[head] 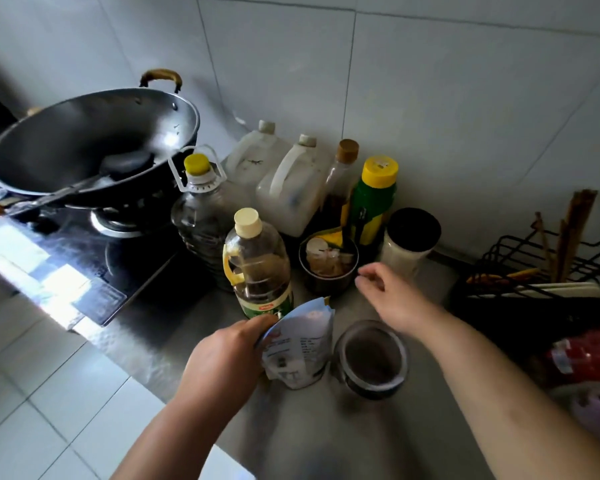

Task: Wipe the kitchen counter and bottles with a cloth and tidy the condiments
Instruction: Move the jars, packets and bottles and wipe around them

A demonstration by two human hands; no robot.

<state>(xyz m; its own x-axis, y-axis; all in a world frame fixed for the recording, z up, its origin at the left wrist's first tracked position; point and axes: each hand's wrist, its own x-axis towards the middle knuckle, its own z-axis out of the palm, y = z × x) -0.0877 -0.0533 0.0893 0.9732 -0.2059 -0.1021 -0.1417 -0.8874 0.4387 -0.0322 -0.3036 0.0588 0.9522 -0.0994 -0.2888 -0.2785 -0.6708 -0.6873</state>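
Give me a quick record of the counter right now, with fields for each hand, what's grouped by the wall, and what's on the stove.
left hand: grips the white pouch by its top
right hand: open, holds nothing, near the small pot of packets
beside pouch: glass jar with dark contents
by wall: white jugs, brown-capped bottle, green bottle, black-lidded jar
stove: wok with spatula inside
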